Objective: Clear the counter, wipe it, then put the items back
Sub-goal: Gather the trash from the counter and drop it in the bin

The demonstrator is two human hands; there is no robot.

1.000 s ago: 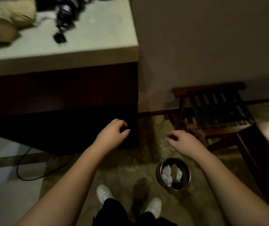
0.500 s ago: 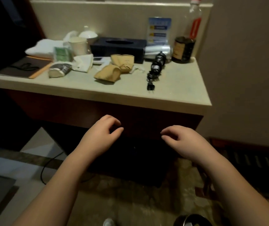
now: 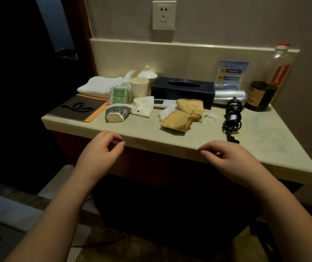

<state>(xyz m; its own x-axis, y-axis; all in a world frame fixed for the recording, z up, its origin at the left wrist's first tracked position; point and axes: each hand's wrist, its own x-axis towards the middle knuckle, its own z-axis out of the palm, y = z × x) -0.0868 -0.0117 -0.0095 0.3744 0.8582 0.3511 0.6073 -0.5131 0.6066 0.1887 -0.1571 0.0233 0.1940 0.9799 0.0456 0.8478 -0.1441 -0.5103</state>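
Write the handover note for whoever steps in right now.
Left hand and right hand: both empty, fingers loosely curled, at the counter front edge.
On the counter: notebook and towel far left, cup, tissue box, paper bags, coiled cord, bottle at right.
Done: nothing cleared.
Left: clear everything, wipe, put it all back.
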